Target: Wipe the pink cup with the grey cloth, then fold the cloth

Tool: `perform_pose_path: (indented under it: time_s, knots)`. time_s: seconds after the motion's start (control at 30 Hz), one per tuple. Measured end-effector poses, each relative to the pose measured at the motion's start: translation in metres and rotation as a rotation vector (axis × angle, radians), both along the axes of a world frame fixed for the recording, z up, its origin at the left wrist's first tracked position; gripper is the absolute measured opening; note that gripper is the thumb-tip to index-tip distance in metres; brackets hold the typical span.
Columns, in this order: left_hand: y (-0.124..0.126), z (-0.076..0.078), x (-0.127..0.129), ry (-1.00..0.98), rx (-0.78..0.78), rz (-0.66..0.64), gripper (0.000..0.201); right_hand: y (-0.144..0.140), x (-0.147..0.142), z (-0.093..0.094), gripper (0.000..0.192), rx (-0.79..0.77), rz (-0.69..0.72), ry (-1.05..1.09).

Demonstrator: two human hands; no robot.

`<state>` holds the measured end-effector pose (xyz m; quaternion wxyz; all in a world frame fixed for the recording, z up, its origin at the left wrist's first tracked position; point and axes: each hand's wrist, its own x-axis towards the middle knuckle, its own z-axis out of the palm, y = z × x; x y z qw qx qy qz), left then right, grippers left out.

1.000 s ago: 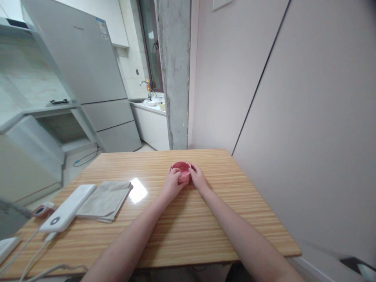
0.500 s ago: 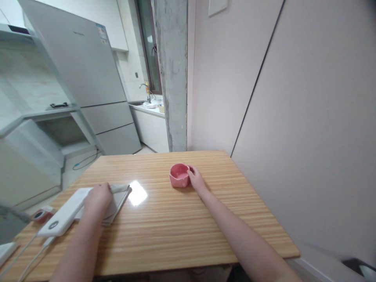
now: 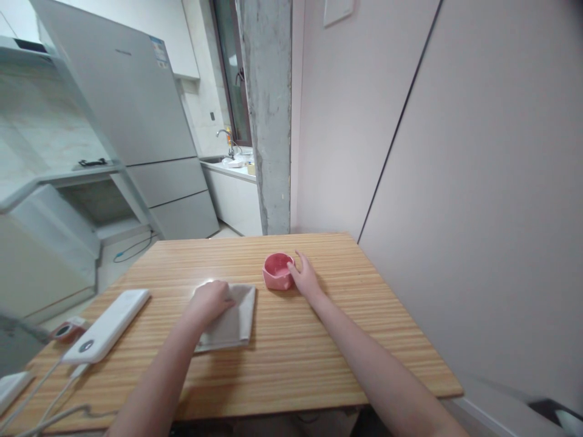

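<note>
A folded light-grey cloth (image 3: 239, 318) lies on the wooden table, with my left hand (image 3: 210, 303) closed on its upper part. To the right of it a pink bowl (image 3: 277, 280) with an angular outside stands upright. My right hand (image 3: 306, 276) is at the bowl's right side, its thumb touching the rim and its fingers spread apart, not wrapped round the bowl.
A white power bank (image 3: 107, 328) with cables plugged in lies on the table's left part. Behind it sits a reddish roll (image 3: 68, 331). Another white object (image 3: 13, 388) is at the left edge. A pale wall (image 3: 410, 230) runs along the table's right side.
My left hand has moved right with the cloth, from beside the power bank to near the bowl. The fingers of my right hand have opened off the bowl, which stays in place.
</note>
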<state>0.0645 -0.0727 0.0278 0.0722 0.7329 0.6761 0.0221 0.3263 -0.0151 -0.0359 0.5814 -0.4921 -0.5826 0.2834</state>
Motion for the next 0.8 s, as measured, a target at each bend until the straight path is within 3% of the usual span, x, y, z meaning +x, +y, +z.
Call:
perform_pose_path:
  time_s: [0.03, 0.1, 0.2, 0.27, 0.33, 0.4, 0.5, 0.6, 0.7, 0.8]
  knots:
    - [-0.002, 0.006, 0.009, -0.064, 0.007, -0.055, 0.022, -0.009, 0.000, 0.010, 0.051, 0.063, 0.009, -0.055]
    - [-0.004, 0.020, 0.028, -0.232, 0.045, -0.162, 0.016, -0.028, -0.002, 0.030, 0.064, 0.141, 0.177, -0.126]
    - [-0.004, 0.044, 0.052, -0.513, 0.036, -0.287, 0.016, -0.051, -0.007, 0.051, 0.090, 0.028, 0.504, -0.105]
    - [0.002, 0.056, 0.063, -0.659, 0.061, -0.312, 0.019, -0.054, -0.008, 0.056, 0.086, -0.157, 0.653, -0.040]
    - [0.014, 0.058, 0.071, -0.801, 0.186, -0.259, 0.027, -0.046, -0.006, 0.054, 0.063, -0.336, 0.723, 0.099]
    - [0.029, 0.049, 0.077, -0.958, 0.320, -0.110, 0.035, -0.033, 0.001, 0.050, 0.042, -0.420, 0.606, 0.316]
    - [0.050, 0.016, 0.084, -1.055, 0.345, 0.159, 0.038, -0.015, 0.015, 0.047, 0.031, -0.348, 0.129, 0.539]
    - [0.061, -0.018, 0.090, -0.938, 0.208, 0.239, 0.042, -0.012, 0.027, 0.049, 0.029, -0.147, -0.163, 0.426]
    - [0.062, -0.038, 0.095, -0.779, 0.147, 0.149, 0.039, -0.022, 0.028, 0.052, 0.021, 0.121, -0.185, 0.008]
    - [0.061, -0.042, 0.097, -0.684, 0.135, 0.079, 0.029, -0.033, 0.016, 0.048, 0.013, 0.217, -0.018, -0.453]
